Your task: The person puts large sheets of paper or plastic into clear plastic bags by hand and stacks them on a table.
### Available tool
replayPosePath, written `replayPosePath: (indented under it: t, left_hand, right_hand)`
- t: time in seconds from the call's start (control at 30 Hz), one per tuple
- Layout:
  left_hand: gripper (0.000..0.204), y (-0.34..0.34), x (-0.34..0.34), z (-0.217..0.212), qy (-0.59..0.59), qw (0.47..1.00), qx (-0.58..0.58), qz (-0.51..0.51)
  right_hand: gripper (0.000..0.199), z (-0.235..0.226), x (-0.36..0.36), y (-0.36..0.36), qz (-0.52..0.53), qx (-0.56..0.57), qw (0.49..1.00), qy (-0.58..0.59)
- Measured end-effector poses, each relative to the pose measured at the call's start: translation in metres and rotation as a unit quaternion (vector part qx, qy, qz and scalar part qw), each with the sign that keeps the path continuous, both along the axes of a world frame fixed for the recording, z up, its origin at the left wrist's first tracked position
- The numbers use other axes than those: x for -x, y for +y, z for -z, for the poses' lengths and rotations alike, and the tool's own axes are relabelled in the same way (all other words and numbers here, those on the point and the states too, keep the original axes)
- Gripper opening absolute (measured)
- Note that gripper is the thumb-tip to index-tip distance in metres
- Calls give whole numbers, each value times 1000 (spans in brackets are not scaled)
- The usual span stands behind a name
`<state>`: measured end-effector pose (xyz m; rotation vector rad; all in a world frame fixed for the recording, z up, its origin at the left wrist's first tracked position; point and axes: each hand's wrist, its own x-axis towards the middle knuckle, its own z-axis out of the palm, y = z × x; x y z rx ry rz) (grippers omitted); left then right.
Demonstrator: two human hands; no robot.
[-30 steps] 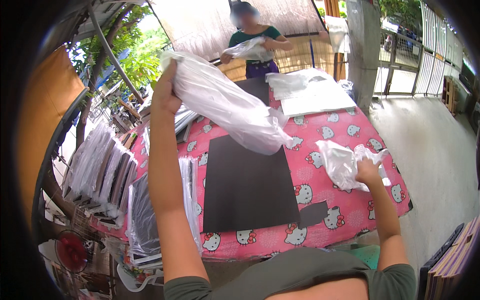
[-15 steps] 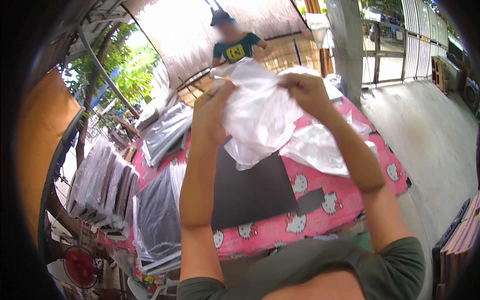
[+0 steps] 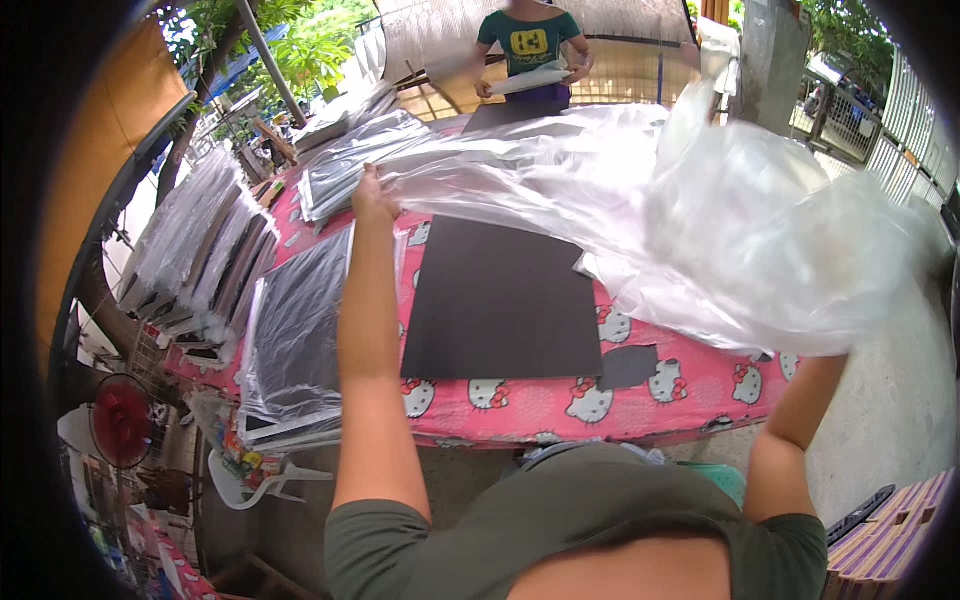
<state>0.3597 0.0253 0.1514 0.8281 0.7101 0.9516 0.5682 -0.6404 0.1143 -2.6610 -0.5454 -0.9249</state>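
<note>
One clear plastic bag (image 3: 700,210) is spread wide in the air above the worktop (image 3: 690,385), held between the person's two hands. The left hand (image 3: 372,196) is closed on the bag's left edge, arm stretched forward over the worktop. The right hand is hidden behind the billowing plastic at the right side; its forearm (image 3: 795,430) rises into the bag from below, and whether its fingers are closed cannot be told, though the bag is carried on that side.

One dark rectangular board (image 3: 505,300) lies flat on the worktop directly below the bag, its far edge covered by the plastic. One small dark scrap (image 3: 628,367) lies just beside the board's near right corner. The worktop carries one pink cloth printed with white cartoon cat faces.

Left of the board, one stack of boards wrapped in clear film (image 3: 295,340) lies at the worktop's left edge; a second wrapped stack (image 3: 355,160) lies at the far left corner. Further left, a row of wrapped boards (image 3: 195,245) stands on edge; their number cannot be counted.

One other person in a green shirt (image 3: 530,40) stands at the far end, holding one flat pale item (image 3: 528,80) in both hands. One red fan (image 3: 122,422) stands at lower left.
</note>
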Motion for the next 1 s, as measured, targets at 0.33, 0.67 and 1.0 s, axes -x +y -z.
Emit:
replayPosePath:
  t: [0.33, 0.67, 1.0]
  left_hand:
    - [31, 130, 76, -32, -71, 997, -15, -42]
    - [29, 17, 134, -41, -66, 976, -73, 193]
    - [21, -159, 166, -45, 5, 894, -239, 380]
  right_hand:
    - [7, -51, -136, -197, -54, -22, 977, 207]
    - [17, 41, 82, 81, -48, 116, 986, 111]
    - [96, -42, 224, 226, -397, -43, 889, 226]
